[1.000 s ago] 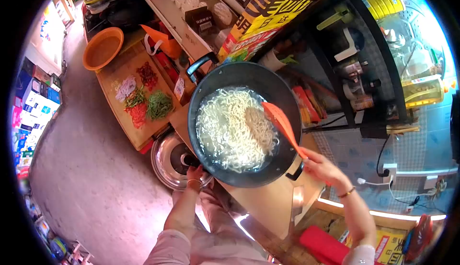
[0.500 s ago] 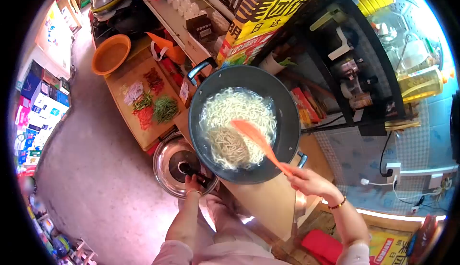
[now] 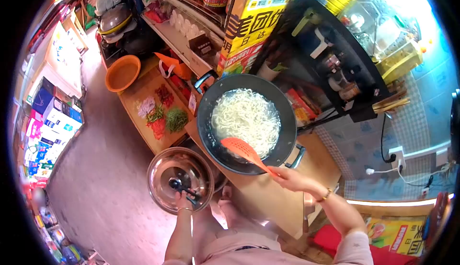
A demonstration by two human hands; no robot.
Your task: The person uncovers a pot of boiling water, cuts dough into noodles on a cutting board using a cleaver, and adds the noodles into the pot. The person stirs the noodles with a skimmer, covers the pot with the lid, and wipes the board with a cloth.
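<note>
Noodles (image 3: 247, 116) lie in cloudy liquid in a dark two-handled wok (image 3: 211, 147). My right hand (image 3: 290, 178) is closed around the handle of an orange slotted spatula (image 3: 239, 147). The spatula's head is at the near edge of the noodles, inside the wok. Down to the left, my left hand (image 3: 184, 201) grips the black handle of a round glass lid (image 3: 160, 179) with a metal rim. It is held beside the wok, over the counter's edge and partly in front of a metal pot or pan beneath.
A cutting board (image 3: 136, 121) left of the wok bears shredded vegetables (image 3: 177, 120) in several piles. An orange bowl (image 3: 123, 73) stands behind it. A dark rack (image 3: 330, 59) is at the right, with a wall socket (image 3: 396, 158) below it.
The spatula has moved toward the near left side of the wok, and its head now shows flat with slots. The lid has shifted left and down with my left hand. The whole view has shifted slightly.
</note>
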